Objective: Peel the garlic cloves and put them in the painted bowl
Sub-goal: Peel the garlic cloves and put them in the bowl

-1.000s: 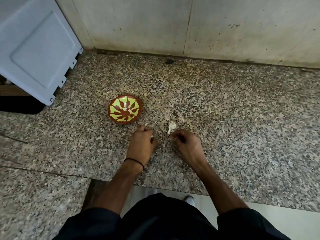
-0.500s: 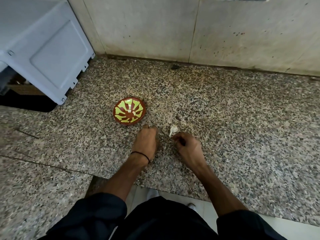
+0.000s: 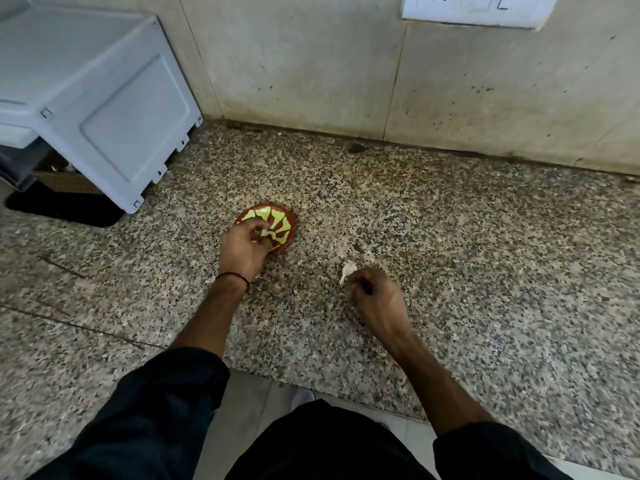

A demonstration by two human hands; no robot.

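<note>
**Left hand** [image 3: 242, 249]: 1. Forearm reaches forward, hand over the near-left rim of the bowl [image 3: 282, 221], knuckles up. Fingers curled, thumb and fingertips pinching a small pale clove [image 3: 260, 234] above the bowl's inside. The clove's axis is too small to tell. Black band [image 3: 235, 277] on the wrist.

**Right hand** [image 3: 379, 299]: 1. Low over the counter [image 3: 450, 271], right of the bowl and apart from it. Fingers curled inward, tips touching the garlic piece [image 3: 347, 270]; whether they pinch it cannot be told.

**Garlic piece:** 1, white. Long axis diagonal, thin tail pointing near-left, broad end far-right.

**Bowl:** 1, red-brown with a yellow-green pattern, upright on the counter.

**Also:** grey appliance [image 3: 104, 98] far left; socket plate [image 3: 474, 8] on the wall.
</note>
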